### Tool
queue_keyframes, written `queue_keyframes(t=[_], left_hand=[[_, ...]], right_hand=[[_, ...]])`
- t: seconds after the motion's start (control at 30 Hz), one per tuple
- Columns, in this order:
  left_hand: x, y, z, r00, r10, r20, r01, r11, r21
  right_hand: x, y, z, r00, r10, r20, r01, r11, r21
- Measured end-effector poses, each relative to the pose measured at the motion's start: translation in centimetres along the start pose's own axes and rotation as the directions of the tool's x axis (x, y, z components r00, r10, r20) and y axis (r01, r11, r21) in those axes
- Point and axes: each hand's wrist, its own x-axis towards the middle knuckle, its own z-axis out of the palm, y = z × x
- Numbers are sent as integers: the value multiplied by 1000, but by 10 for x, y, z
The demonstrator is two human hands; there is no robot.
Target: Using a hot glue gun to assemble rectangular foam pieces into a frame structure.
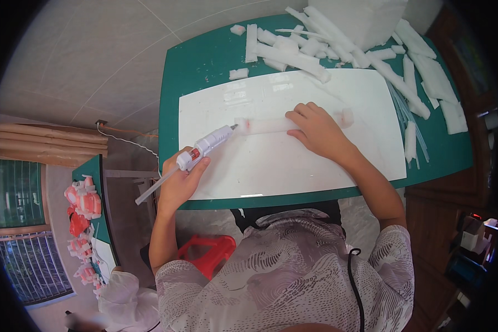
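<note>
My left hand is closed around a white hot glue gun, a clear glue stick jutting from its back end. The gun's nozzle points up and right, at the left end of a white foam strip, close to a small reddish mark. Whether the tip touches the foam is hard to tell. Thumb and fingers of my right hand grip the strip, which lies flat on a glossy white board. Just beyond that hand sits a small foam piece with a faint pinkish tint.
Foam offcuts lie heaped along the far side of the green table, before a large white block. Clear glue sticks lie at the right. A red stool stands below; another person is at lower left.
</note>
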Motion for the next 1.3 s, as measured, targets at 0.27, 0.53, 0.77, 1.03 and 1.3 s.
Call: queue_keyframes(t=[0.27, 0.53, 0.77, 1.03, 1.3], left_hand=[[-7, -12, 9, 987, -115, -115, 84, 967, -240], [-12, -27, 16, 993, -84, -83, 51, 940, -336], [-15, -36, 20, 991, -83, -102, 41, 932, -361], [-19, -35, 20, 992, -77, -105, 28, 913, -407], [-17, -37, 23, 991, -86, -98, 31, 886, -463]], right_hand=[[0, 1, 1, 1000, -8, -7, 8, 1000, -11], [-3, -4, 0, 999, -8, -40, 6, 999, -42], [2, -21, -16, 1000, -30, -8, 27, 969, -246], [6, -26, -33, 991, -33, 129, 57, 981, -185], [21, -18, -36, 931, -41, 363, 61, 997, -42]])
